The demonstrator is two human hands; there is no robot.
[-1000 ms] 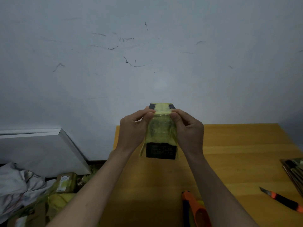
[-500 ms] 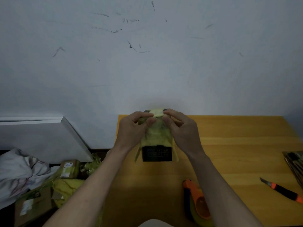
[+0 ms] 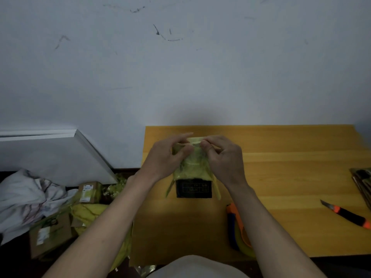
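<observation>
Nearest, one orange-and-blue tool (image 3: 237,227) lies at the table's (image 3: 291,177) front edge, with one orange-handled utility knife (image 3: 347,214) well apart to its right. On the floor at left sit two cartons, a larger cardboard box (image 3: 50,235) and a small cardboard box (image 3: 88,192). Farther in, a single black box (image 3: 193,189), its upper part sheathed in yellow wrap (image 3: 190,167), is low over the table; a second ago it was raised against the wall. The left hand (image 3: 166,159) and right hand (image 3: 222,159) both pinch the wrap's top edge.
</observation>
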